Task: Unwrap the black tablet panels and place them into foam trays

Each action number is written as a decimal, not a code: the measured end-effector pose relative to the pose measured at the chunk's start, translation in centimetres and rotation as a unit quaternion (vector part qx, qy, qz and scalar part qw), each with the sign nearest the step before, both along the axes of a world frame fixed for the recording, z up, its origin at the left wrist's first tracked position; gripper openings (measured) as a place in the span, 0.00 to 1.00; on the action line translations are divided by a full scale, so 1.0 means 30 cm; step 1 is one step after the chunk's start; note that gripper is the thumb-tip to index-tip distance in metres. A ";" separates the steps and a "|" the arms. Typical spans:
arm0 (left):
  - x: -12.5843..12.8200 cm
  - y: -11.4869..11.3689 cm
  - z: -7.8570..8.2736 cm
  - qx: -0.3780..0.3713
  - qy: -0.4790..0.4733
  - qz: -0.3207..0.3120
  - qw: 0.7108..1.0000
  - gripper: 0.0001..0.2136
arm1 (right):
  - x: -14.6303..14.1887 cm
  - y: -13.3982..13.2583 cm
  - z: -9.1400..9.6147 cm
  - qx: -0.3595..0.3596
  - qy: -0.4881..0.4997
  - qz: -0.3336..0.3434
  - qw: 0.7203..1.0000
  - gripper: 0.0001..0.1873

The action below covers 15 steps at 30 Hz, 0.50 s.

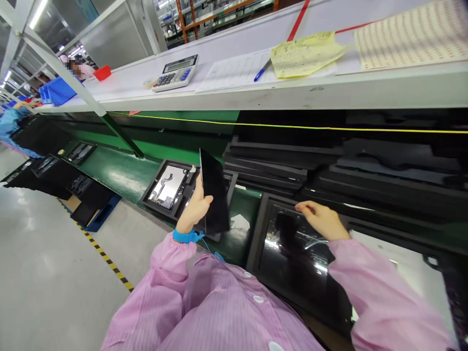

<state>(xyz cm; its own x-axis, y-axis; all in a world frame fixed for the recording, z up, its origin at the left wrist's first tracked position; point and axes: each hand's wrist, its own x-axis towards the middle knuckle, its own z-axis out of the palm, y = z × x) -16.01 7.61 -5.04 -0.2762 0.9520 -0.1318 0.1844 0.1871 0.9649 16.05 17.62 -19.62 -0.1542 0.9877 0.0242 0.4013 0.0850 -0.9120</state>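
Observation:
My left hand (193, 202) grips a thin black glossy panel (214, 192), probably a tablet screen, and holds it up on edge. A blue wrist strap (185, 236) circles that wrist, with a thin cord trailing from it. Just behind the panel, a black tray (148, 197) holds an open tablet body (168, 187) with its silver interior showing. My right hand (321, 220) lies flat with its fingertips on a large glossy black screen (292, 248), set in a black frame. It holds nothing.
Stacked black foam trays (285, 165) line the green bench (117, 170). A white shelf (292, 92) above carries a calculator (175, 73), papers and a blue pen (261, 70). Further along the line sit more trays, and a co-worker's blue sleeve (10, 122). Yellow-and-black tape (106, 258) marks the floor.

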 end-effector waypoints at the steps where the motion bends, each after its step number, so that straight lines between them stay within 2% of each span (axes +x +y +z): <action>1: 0.005 0.015 -0.019 0.000 0.047 -0.006 0.999 0.41 | -0.007 -0.001 -0.053 -0.019 -0.014 0.008 1.000 0.25; 4: 0.055 0.062 -0.126 -0.041 0.183 -0.003 0.982 0.42 | -0.061 -0.030 -0.163 -0.067 -0.022 0.035 0.997 0.21; 9: 0.103 0.099 -0.351 -0.112 0.345 0.019 0.932 0.34 | -0.184 -0.115 -0.230 -0.112 0.039 0.070 0.990 0.18; 12: 0.101 0.099 -0.443 -0.125 0.380 0.009 0.917 0.32 | -0.285 -0.155 -0.251 -0.111 0.105 0.107 0.982 0.21; 15: 0.099 0.102 -0.491 -0.121 0.356 0.002 0.927 0.30 | -0.405 -0.172 -0.270 -0.086 0.170 0.144 0.971 0.24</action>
